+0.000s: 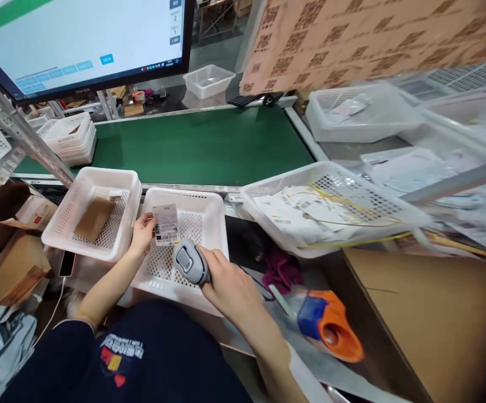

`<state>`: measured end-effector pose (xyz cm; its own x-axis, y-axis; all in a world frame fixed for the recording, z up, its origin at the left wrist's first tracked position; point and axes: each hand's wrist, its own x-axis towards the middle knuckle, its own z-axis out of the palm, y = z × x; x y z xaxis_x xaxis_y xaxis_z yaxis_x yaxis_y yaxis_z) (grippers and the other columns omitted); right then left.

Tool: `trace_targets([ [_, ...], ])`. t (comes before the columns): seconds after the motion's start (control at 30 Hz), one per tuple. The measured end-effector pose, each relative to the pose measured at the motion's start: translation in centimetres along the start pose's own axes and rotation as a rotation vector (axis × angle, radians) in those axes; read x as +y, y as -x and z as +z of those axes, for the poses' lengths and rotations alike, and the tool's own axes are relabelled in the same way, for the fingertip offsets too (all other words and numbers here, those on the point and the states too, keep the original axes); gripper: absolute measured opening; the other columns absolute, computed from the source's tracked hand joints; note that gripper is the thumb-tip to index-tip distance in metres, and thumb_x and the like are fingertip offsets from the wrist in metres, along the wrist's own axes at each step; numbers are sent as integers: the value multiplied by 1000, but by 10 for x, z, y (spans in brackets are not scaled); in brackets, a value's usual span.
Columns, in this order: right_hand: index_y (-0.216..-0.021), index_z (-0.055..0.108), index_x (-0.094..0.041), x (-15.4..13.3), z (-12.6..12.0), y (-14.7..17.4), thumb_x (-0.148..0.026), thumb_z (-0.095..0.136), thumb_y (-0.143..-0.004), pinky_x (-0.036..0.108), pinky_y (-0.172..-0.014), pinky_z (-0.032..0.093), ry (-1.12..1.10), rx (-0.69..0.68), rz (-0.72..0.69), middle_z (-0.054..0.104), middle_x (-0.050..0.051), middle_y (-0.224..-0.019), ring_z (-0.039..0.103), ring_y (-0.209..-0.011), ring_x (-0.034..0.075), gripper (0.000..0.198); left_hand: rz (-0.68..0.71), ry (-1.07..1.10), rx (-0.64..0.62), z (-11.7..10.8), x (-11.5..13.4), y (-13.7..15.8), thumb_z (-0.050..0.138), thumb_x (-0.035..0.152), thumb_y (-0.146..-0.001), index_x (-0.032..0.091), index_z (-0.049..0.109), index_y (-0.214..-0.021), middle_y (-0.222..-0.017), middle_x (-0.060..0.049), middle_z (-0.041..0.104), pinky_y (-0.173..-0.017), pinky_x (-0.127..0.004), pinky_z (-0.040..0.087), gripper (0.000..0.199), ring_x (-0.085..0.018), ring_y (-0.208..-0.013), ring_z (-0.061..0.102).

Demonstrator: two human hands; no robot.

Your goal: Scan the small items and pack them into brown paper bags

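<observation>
Between its thumb and fingers, my left hand (143,230) pinches the left edge of a white printed label (167,224) with a barcode near its bottom. The label is held above a white plastic basket (221,224) with a perforated floor. My right hand (228,282) is wrapped round a grey barcode scanner (191,262), whose head is close to the label's lower right corner. To the left, a second white basket (119,176) holds a flat brown cardboard packet (95,219) and a small white item.
A green conveyor belt (196,145) runs behind the baskets, below a monitor (79,45). On the right are a basket of labels (293,215), an orange and blue tape dispenser (330,324) and a large cardboard box (427,302). A phone (67,263) lies at left.
</observation>
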<state>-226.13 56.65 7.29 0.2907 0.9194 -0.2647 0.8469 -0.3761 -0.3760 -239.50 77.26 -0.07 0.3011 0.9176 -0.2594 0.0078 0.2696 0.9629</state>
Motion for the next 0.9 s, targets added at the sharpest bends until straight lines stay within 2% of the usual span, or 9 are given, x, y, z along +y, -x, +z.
trace_targets([
  [0.1, -160, 57, -17, 5, 12, 1, -7, 60, -92, 38, -76, 46, 16, -18, -16, 69, 14, -143, 77, -112, 36, 69, -60, 5, 3, -2, -10, -2, 80, 37, -77, 18, 67, -100, -84, -4, 73, -69, -28, 55, 32, -19, -77, 71],
  [0.2, -158, 59, -17, 20, 31, 4, -8, 61, -91, 38, -76, 51, -3, 9, -42, 70, 13, -145, 78, -111, 36, 68, 9, -116, -22, -15, -7, -17, 76, 23, -82, 17, 71, -110, -103, -10, 79, -89, -34, 60, 29, -24, -101, 77],
  [0.27, -156, 61, -17, 36, 44, 6, -8, 59, -90, 39, -78, 55, -45, 43, -59, 70, 12, -147, 78, -111, 36, 66, 130, -304, -49, -32, 8, -39, 74, 12, -81, 17, 73, -116, -122, -14, 80, -106, -38, 59, 35, -26, -119, 75],
  [0.4, -153, 63, -20, 65, 63, 7, -15, 55, -92, 38, -74, 60, -122, 131, -124, 72, 12, -144, 80, -107, 34, 62, 274, -818, 40, -77, 59, -98, 65, 0, -83, 14, 73, -117, -134, -16, 77, -118, -45, 53, 38, -29, -125, 72],
  [0.53, -154, 63, -23, 71, 66, 2, -19, 55, -94, 35, -70, 59, -170, 204, -170, 69, 12, -148, 80, -103, 32, 61, 295, -963, 147, -105, 87, -139, 71, -4, -78, 13, 71, -110, -131, -19, 74, -128, -52, 41, 36, -37, -139, 62],
  [0.63, -154, 62, -23, 65, 58, -2, -16, 53, -92, 37, -75, 61, -188, 225, -180, 70, 11, -146, 79, -108, 32, 63, 285, -1051, 124, -108, 85, -148, 82, -5, -70, 17, 70, -90, -104, -14, 76, -118, -50, 49, 32, -39, -125, 68],
  [0.73, -153, 63, -22, 56, 42, -6, -13, 52, -91, 38, -76, 62, -149, 229, -174, 72, 10, -143, 79, -108, 32, 64, 314, -1114, 104, -101, 86, -145, 86, -1, -75, 18, 67, -82, -91, -12, 72, -106, -46, 55, 28, -35, -109, 71],
  [0.83, -153, 63, -20, 42, 21, -13, -9, 54, -88, 40, -75, 62, -53, 238, -116, 70, 10, -147, 80, -103, 33, 67, 407, -1180, 89, -88, 96, -129, 80, 8, -92, 14, 70, -103, -108, -13, 73, -108, -42, 53, 15, -31, -118, 65],
  [0.9, -157, 61, -18, 26, 5, -19, -10, 56, -88, 41, -75, 61, 0, 220, -115, 68, 12, -149, 80, -104, 34, 69, 482, -1216, 64, -77, 103, -112, 73, 11, -100, 14, 70, -120, -127, -15, 72, -113, -40, 50, 20, -31, -131, 58],
])
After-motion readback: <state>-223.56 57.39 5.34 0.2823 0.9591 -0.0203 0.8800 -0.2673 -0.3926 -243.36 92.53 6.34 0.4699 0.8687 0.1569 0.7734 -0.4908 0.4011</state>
